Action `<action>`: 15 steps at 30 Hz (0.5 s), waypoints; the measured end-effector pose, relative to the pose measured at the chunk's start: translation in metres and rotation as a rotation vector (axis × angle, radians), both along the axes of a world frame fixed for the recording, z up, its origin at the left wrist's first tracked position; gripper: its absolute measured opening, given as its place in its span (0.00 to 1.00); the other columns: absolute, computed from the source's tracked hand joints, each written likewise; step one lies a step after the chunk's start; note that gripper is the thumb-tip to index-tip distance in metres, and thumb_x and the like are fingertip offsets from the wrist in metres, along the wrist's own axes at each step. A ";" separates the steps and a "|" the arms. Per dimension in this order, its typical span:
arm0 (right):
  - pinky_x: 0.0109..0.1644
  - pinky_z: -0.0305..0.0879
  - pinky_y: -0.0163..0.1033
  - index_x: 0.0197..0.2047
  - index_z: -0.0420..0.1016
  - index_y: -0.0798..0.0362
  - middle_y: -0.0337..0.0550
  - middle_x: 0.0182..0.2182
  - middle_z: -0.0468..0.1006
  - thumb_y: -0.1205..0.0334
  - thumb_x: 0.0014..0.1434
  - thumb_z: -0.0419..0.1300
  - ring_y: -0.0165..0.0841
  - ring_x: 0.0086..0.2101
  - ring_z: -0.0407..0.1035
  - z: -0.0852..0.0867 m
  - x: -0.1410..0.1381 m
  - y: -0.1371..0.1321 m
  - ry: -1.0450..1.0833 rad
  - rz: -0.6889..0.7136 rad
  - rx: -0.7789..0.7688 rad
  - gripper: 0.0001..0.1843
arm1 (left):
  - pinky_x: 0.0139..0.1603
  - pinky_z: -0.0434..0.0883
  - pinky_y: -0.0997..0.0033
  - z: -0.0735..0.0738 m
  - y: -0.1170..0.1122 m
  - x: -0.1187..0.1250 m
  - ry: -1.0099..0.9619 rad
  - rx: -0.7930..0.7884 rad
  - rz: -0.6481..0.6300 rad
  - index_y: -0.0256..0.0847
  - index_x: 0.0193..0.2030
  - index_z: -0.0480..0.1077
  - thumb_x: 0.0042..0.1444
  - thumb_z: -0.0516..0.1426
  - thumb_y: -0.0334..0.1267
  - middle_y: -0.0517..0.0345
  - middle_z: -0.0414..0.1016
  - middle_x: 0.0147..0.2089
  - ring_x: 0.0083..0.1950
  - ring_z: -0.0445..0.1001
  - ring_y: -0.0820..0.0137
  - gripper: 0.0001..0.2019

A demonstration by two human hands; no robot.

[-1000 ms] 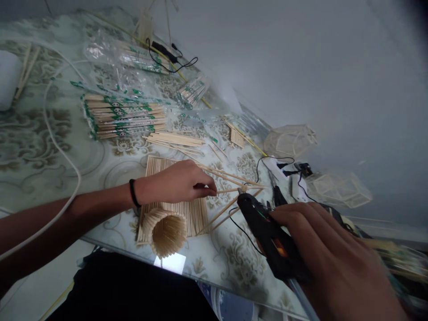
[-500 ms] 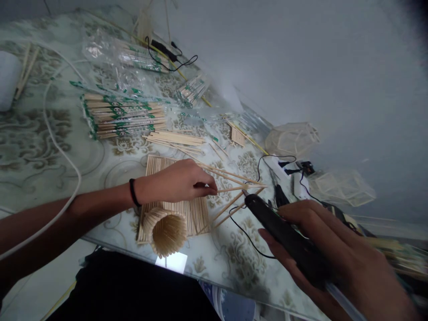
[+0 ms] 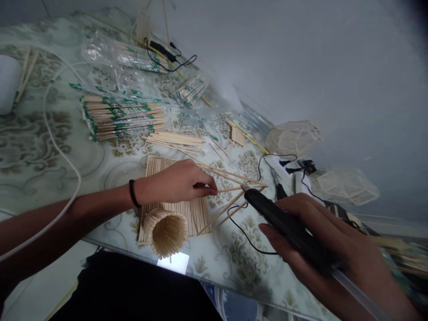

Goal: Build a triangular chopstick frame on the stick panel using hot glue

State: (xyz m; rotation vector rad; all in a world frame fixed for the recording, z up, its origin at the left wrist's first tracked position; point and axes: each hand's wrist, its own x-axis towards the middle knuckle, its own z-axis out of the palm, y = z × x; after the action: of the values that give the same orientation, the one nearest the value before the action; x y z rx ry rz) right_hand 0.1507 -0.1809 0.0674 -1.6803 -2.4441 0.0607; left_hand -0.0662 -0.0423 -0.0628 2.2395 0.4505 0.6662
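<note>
My left hand point(image 3: 187, 180) pinches the end of a thin wooden stick point(image 3: 230, 189) between thumb and fingertips. Its far end meets a frame of joined sticks point(image 3: 230, 173) that come together in a point on the right. A black hot glue gun point(image 3: 284, 223) is gripped in my right hand point(image 3: 337, 240), with a clear glue stick point(image 3: 359, 294) coming out of its back. The gun's nozzle is at the stick's far end, close to the joint. Beneath my left wrist lies a flat mat of sticks point(image 3: 195, 216), with a round stick cup point(image 3: 167, 234) tipped on it.
Packed chopsticks point(image 3: 123, 118) and loose sticks point(image 3: 177, 138) lie behind my left hand. At the right stand a power strip point(image 3: 279, 165) with black cords and two pale stick frames point(image 3: 294, 136). A white cable point(image 3: 50, 125) crosses my left forearm.
The glue gun has shifted slightly up and left, its nozzle now nearer the stick joint. My left hand stays in place on the stick.
</note>
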 end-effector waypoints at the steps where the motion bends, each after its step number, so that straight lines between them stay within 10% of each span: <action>1: 0.26 0.60 0.36 0.42 0.64 0.45 0.37 0.32 0.72 0.58 0.70 0.59 0.31 0.25 0.67 0.000 0.000 0.000 0.004 0.001 0.001 0.05 | 0.39 0.70 0.75 0.000 0.000 0.000 -0.003 -0.004 -0.001 0.40 0.44 0.84 0.67 0.64 0.36 0.56 0.88 0.40 0.38 0.85 0.71 0.07; 15: 0.21 0.61 0.35 0.40 0.68 0.44 0.33 0.25 0.71 0.56 0.68 0.61 0.29 0.19 0.64 0.004 0.010 -0.002 0.151 -0.031 -0.071 0.05 | 0.39 0.70 0.75 0.000 0.000 0.000 -0.008 -0.021 -0.011 0.39 0.44 0.84 0.67 0.63 0.36 0.56 0.88 0.39 0.38 0.84 0.72 0.07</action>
State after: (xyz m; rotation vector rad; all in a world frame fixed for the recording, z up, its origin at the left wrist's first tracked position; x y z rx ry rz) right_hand 0.1609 -0.1828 0.0716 -1.6759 -2.3300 0.2634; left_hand -0.0665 -0.0423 -0.0632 2.2177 0.4389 0.6618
